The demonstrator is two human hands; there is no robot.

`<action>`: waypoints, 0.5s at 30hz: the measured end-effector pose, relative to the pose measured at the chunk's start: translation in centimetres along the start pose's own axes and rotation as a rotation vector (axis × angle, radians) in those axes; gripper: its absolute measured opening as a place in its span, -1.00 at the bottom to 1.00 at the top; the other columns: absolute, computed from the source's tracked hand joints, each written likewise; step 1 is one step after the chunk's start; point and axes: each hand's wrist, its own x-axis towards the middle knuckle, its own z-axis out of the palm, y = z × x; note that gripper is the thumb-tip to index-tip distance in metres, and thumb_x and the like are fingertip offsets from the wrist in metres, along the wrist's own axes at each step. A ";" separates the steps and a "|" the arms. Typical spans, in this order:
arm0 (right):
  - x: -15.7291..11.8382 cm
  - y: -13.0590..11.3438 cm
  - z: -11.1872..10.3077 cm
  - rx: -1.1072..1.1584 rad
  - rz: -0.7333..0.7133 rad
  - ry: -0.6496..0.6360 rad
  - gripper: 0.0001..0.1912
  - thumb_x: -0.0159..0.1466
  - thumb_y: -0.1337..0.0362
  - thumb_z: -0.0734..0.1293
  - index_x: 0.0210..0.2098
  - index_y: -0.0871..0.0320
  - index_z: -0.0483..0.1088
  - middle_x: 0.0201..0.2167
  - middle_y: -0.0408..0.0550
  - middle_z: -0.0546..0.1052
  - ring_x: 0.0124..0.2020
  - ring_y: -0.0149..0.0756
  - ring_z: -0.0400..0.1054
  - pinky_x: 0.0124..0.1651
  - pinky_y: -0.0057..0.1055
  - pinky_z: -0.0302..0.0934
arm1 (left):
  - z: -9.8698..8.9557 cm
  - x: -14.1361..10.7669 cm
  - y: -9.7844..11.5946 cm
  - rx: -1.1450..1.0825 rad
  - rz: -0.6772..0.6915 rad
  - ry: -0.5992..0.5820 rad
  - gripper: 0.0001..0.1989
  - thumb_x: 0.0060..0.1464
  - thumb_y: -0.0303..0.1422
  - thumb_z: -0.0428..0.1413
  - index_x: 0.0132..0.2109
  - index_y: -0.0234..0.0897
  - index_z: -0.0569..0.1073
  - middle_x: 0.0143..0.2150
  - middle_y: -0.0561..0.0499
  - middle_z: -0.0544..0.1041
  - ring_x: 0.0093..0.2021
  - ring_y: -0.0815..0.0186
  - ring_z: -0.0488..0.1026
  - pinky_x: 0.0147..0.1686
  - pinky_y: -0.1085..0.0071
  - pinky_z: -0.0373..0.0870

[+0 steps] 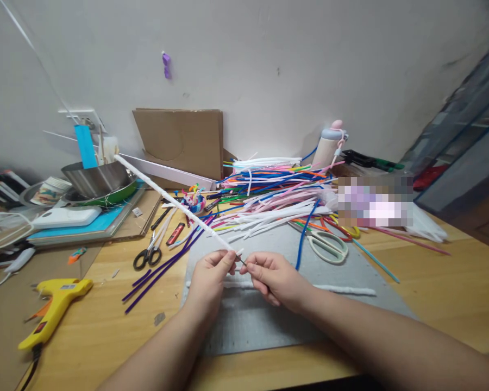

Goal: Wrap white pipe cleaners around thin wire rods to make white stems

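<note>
A long stick wrapped in white pipe cleaner (175, 203) slants up and to the left from my hands. My left hand (212, 277) pinches it near its lower end, thumb on top. Out of that end comes a thin dark wire-like tip (241, 261), pinched between the thumb and fingers of my right hand (271, 274). A short white end sticks out beside my left thumb. Below both hands lies a grey mat (269, 326). Across it runs another white fuzzy rod (344, 290), partly hidden behind my hands.
Piled pipe cleaners (277, 190) in several colours lie at the back. Pale green-handled scissors (329, 247) rest on the mat; black-handled scissors (147, 256) and purple pipe cleaners (163, 271) lie left. A yellow glue gun (57, 309), metal bowl (95, 179) and bottle (328, 146) stand around.
</note>
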 end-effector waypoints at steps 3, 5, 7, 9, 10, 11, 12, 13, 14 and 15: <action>0.0 0.1 -0.1 0.105 0.035 -0.026 -0.67 0.18 0.05 0.31 -0.33 0.23 0.34 -0.78 -0.36 0.25 -0.88 -0.62 -0.06 -0.85 -0.68 -0.16 | 0.0 -0.1 0.2 -0.040 0.020 -0.026 -0.74 -0.16 -0.22 0.24 -0.57 -0.34 0.46 -0.63 0.10 0.33 -0.51 0.40 0.26 -0.41 0.48 0.17; -0.1 0.0 -0.2 0.224 0.116 -0.097 -0.73 0.22 0.10 0.29 -0.30 0.21 0.33 -0.77 -0.37 0.23 -0.89 -0.63 -0.09 -0.84 -0.68 -0.14 | 0.0 -0.1 0.3 -0.042 0.032 -0.036 -0.75 -0.17 -0.25 0.25 -0.59 -0.34 0.44 -0.61 0.09 0.35 -0.50 0.41 0.26 -0.41 0.50 0.17; 0.0 -0.1 -0.4 0.361 0.227 -0.184 -0.82 0.26 0.17 0.26 -0.29 0.18 0.31 -0.77 -0.39 0.20 -0.88 -0.64 -0.15 -0.82 -0.68 -0.14 | 0.0 -0.1 0.3 -0.029 0.027 -0.048 -0.75 -0.13 -0.26 0.23 -0.58 -0.33 0.44 -0.61 0.09 0.36 -0.50 0.41 0.26 -0.40 0.49 0.18; 0.0 -0.2 -0.7 0.488 0.327 -0.266 -0.89 0.30 0.25 0.21 -0.29 0.16 0.29 -0.78 -0.40 0.17 -0.87 -0.64 -0.21 -0.81 -0.69 -0.16 | -0.1 0.0 0.0 -0.025 0.018 -0.071 -0.76 -0.09 -0.25 0.22 -0.54 -0.34 0.45 -0.61 0.08 0.38 -0.50 0.41 0.26 -0.40 0.49 0.18; 0.1 -0.3 -0.9 0.545 0.362 -0.307 -0.89 0.32 0.28 0.17 -0.28 0.16 0.28 -0.78 -0.40 0.16 -0.87 -0.63 -0.24 -0.80 -0.70 -0.17 | -0.1 0.0 -0.2 -0.038 0.015 -0.087 -0.77 -0.08 -0.25 0.21 -0.52 -0.34 0.46 -0.60 0.08 0.39 -0.50 0.41 0.27 -0.40 0.48 0.19; 0.1 -0.3 -1.1 0.592 0.387 -0.348 -0.86 0.35 0.30 0.13 -0.27 0.17 0.28 -0.78 -0.40 0.14 -0.86 -0.63 -0.27 -0.79 -0.69 -0.17 | -0.1 0.0 -0.3 -0.063 0.015 -0.102 -0.77 -0.07 -0.25 0.20 -0.50 -0.34 0.46 -0.60 0.07 0.40 -0.50 0.41 0.28 -0.40 0.48 0.19; 0.2 -0.4 -1.2 0.632 0.403 -0.386 -0.83 0.37 0.31 0.09 -0.26 0.17 0.28 -0.78 -0.39 0.14 -0.86 -0.62 -0.29 -0.78 -0.69 -0.17 | -0.1 0.0 -0.5 -0.094 0.013 -0.118 -0.78 -0.06 -0.26 0.20 -0.48 -0.34 0.46 -0.59 0.07 0.41 -0.50 0.42 0.28 -0.39 0.48 0.20; 0.2 -0.4 -1.4 0.662 0.412 -0.418 -0.80 0.38 0.32 0.06 -0.25 0.18 0.29 -0.78 -0.39 0.13 -0.85 -0.61 -0.31 -0.78 -0.69 -0.18 | -0.1 0.0 -0.6 -0.129 0.011 -0.135 -0.79 -0.05 -0.26 0.19 -0.45 -0.33 0.46 -0.57 0.07 0.42 -0.50 0.42 0.29 -0.38 0.48 0.20; 0.2 -0.4 -1.4 0.682 0.418 -0.446 -0.78 0.39 0.32 0.04 -0.24 0.18 0.29 -0.78 -0.39 0.13 -0.85 -0.61 -0.33 -0.78 -0.68 -0.19 | -0.1 -0.1 -0.6 -0.162 0.009 -0.152 -0.80 -0.04 -0.26 0.19 -0.43 -0.32 0.46 -0.56 0.07 0.43 -0.49 0.42 0.30 -0.37 0.48 0.21; 0.1 -0.4 -1.4 0.694 0.425 -0.467 -0.77 0.39 0.32 0.03 -0.23 0.18 0.29 -0.78 -0.39 0.13 -0.85 -0.61 -0.34 -0.78 -0.68 -0.19 | -0.1 -0.2 -0.5 -0.189 0.009 -0.169 -0.81 -0.03 -0.26 0.18 -0.41 -0.31 0.45 -0.55 0.07 0.43 -0.49 0.41 0.31 -0.37 0.48 0.22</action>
